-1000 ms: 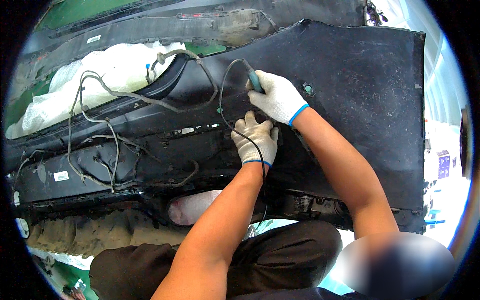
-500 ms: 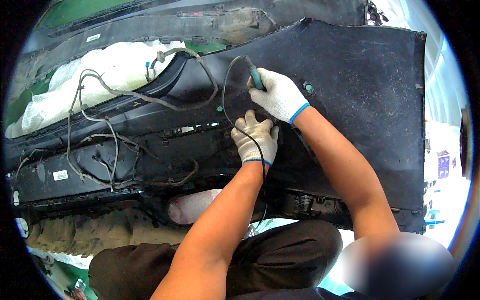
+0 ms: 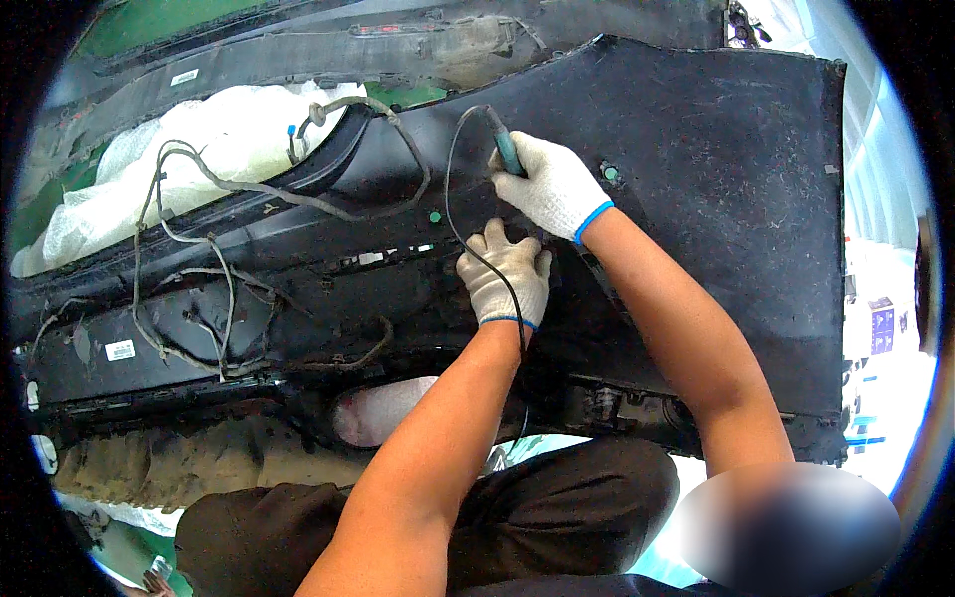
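Note:
A large black plastic car bumper [image 3: 716, 199] lies across the view with its inner side up. My right hand [image 3: 552, 189], in a white knit glove with a blue cuff, is closed around a corded tool with a teal handle [image 3: 509, 154], shaped like a soldering iron. The tool's working end is hidden by the hand. A thin black cable [image 3: 450, 189] loops from the handle's top down over my left glove and forearm. Just below, my left hand [image 3: 505, 279], in a matching glove, rests on the bumper with its fingers spread.
A grey wiring harness [image 3: 229, 184] winds over the bumper's left part. Green round plugs [image 3: 610, 173] dot the panel. White bubble wrap [image 3: 219, 119] shows through the opening, with another dark bumper [image 3: 298, 55] behind. My dark-trousered knee [image 3: 587, 497] is against the near side.
Almost nothing differs. Both hands keep their places, the right one still gripping the corded tool; the whole picture has shifted very slightly.

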Action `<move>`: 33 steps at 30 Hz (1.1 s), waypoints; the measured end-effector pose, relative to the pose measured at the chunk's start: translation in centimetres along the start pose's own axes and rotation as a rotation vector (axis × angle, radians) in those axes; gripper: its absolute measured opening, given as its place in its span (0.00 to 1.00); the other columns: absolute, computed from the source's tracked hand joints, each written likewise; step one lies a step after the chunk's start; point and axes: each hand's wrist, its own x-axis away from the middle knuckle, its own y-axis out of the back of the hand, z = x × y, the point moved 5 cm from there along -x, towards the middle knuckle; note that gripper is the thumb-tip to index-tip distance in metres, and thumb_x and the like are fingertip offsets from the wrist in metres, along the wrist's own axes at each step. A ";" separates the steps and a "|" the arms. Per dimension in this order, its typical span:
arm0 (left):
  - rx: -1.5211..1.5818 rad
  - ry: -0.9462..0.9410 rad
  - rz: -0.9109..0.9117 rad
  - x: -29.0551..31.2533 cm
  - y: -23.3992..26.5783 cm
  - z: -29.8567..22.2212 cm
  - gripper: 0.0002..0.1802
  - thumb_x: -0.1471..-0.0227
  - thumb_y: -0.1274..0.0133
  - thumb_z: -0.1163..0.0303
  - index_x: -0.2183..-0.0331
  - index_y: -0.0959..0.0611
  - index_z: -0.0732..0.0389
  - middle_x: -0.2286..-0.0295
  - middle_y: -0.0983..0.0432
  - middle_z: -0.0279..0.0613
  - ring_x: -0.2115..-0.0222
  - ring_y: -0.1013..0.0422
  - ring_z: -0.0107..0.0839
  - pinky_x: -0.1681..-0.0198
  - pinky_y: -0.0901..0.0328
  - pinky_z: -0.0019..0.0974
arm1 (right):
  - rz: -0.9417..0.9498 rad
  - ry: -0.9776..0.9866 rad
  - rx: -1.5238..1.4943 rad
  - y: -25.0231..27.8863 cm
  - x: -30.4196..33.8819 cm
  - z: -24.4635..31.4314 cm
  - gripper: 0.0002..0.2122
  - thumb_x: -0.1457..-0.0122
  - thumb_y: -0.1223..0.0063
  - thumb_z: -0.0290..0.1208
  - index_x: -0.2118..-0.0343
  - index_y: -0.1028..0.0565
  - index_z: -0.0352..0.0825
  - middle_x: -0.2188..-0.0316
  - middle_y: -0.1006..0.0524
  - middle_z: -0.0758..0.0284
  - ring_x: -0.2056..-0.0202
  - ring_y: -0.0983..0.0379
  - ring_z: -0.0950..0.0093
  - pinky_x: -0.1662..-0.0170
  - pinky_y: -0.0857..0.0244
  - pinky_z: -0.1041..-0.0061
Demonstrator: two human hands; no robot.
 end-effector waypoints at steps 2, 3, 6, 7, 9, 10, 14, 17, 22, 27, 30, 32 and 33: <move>0.002 0.007 0.009 0.0 -0.3 0.4 0.11 0.43 0.33 0.51 0.59 0.05 0.39 0.38 0.28 0.51 0.40 0.32 0.56 0.38 0.37 0.61 | -0.065 0.037 -0.062 1.0 -0.3 0.9 0.09 0.38 0.35 0.30 0.57 0.20 0.36 0.66 0.17 0.58 0.63 0.18 0.60 0.55 0.24 0.63; 0.003 0.010 0.014 0.0 -0.4 0.5 0.11 0.42 0.33 0.51 0.59 0.05 0.39 0.37 0.29 0.51 0.40 0.33 0.56 0.38 0.37 0.61 | -0.098 0.054 -0.093 1.5 -0.4 1.3 0.09 0.37 0.35 0.30 0.56 0.20 0.36 0.66 0.17 0.57 0.63 0.17 0.60 0.55 0.24 0.63; -0.007 0.009 0.009 0.2 -0.1 0.6 0.12 0.42 0.33 0.50 0.57 0.05 0.37 0.37 0.29 0.50 0.40 0.33 0.56 0.37 0.37 0.60 | -0.172 0.147 0.020 2.6 -0.6 2.5 0.10 0.37 0.33 0.32 0.55 0.20 0.36 0.66 0.17 0.57 0.63 0.17 0.59 0.56 0.24 0.63; 0.005 -0.005 -0.021 0.2 0.0 0.5 0.13 0.43 0.33 0.51 0.56 0.05 0.36 0.38 0.27 0.49 0.41 0.32 0.56 0.38 0.36 0.60 | -0.186 0.163 0.028 2.6 -0.6 2.3 0.10 0.36 0.33 0.33 0.55 0.19 0.36 0.65 0.17 0.57 0.63 0.17 0.58 0.56 0.24 0.63; -0.010 -0.011 -0.023 0.3 0.1 0.3 0.12 0.43 0.32 0.51 0.57 0.05 0.36 0.39 0.26 0.49 0.42 0.31 0.56 0.39 0.36 0.60 | -0.172 0.165 0.020 2.5 -0.4 1.8 0.11 0.37 0.33 0.35 0.56 0.20 0.37 0.63 0.17 0.54 0.59 0.19 0.51 0.54 0.25 0.58; -0.019 -0.016 -0.031 0.1 0.1 0.3 0.12 0.43 0.32 0.51 0.57 0.05 0.36 0.39 0.26 0.49 0.43 0.30 0.56 0.39 0.35 0.60 | -0.169 0.171 0.017 2.5 -0.4 1.7 0.12 0.37 0.33 0.37 0.57 0.20 0.37 0.62 0.17 0.52 0.57 0.19 0.48 0.53 0.25 0.55; -0.011 -0.053 -0.145 0.4 -0.3 0.4 0.12 0.47 0.29 0.51 0.60 0.05 0.38 0.42 0.25 0.49 0.45 0.29 0.55 0.43 0.34 0.57 | -0.185 0.204 -0.086 2.0 0.0 1.0 0.11 0.37 0.33 0.35 0.55 0.18 0.39 0.62 0.17 0.54 0.59 0.18 0.51 0.54 0.23 0.58; -0.013 -0.060 -0.121 0.4 -0.4 0.5 0.14 0.48 0.29 0.49 0.60 0.05 0.39 0.42 0.25 0.49 0.44 0.30 0.54 0.43 0.33 0.57 | -0.218 0.203 -0.022 2.1 0.1 1.3 0.10 0.37 0.30 0.31 0.55 0.17 0.38 0.60 0.14 0.59 0.58 0.14 0.60 0.52 0.21 0.66; 0.020 0.005 -0.083 0.4 -0.3 0.3 0.14 0.46 0.31 0.50 0.58 0.05 0.39 0.38 0.27 0.51 0.41 0.32 0.56 0.37 0.37 0.59 | -0.197 0.180 -0.059 2.2 -0.4 1.8 0.12 0.37 0.30 0.32 0.53 0.18 0.37 0.58 0.14 0.59 0.56 0.14 0.60 0.51 0.21 0.66; 0.048 -0.065 -0.127 0.4 -0.3 -0.1 0.12 0.47 0.31 0.53 0.60 0.06 0.42 0.39 0.25 0.44 0.42 0.32 0.55 0.37 0.37 0.60 | -0.222 0.203 -0.058 2.3 -0.5 2.0 0.12 0.37 0.30 0.32 0.53 0.18 0.37 0.58 0.14 0.59 0.57 0.14 0.60 0.51 0.21 0.66; 0.021 -0.169 -0.247 0.7 -0.6 0.1 0.10 0.49 0.30 0.57 0.64 0.07 0.45 0.44 0.20 0.37 0.46 0.29 0.52 0.41 0.33 0.58 | -0.228 0.207 -0.057 2.5 -0.7 2.6 0.12 0.37 0.30 0.31 0.53 0.18 0.38 0.58 0.14 0.59 0.57 0.14 0.60 0.50 0.21 0.66; 0.041 -0.217 -0.277 0.8 -1.1 0.3 0.10 0.50 0.31 0.57 0.64 0.07 0.47 0.46 0.19 0.32 0.46 0.29 0.50 0.41 0.34 0.59 | -0.227 0.212 -0.067 2.4 -0.8 2.7 0.12 0.37 0.29 0.31 0.53 0.18 0.37 0.59 0.14 0.59 0.56 0.14 0.60 0.50 0.21 0.66; 0.048 -0.234 -0.285 0.8 -1.3 0.5 0.10 0.50 0.31 0.58 0.64 0.07 0.47 0.46 0.19 0.31 0.46 0.29 0.50 0.40 0.34 0.58 | -0.228 0.219 -0.076 2.4 -0.9 2.8 0.12 0.37 0.29 0.31 0.53 0.18 0.37 0.59 0.14 0.59 0.56 0.14 0.61 0.50 0.21 0.67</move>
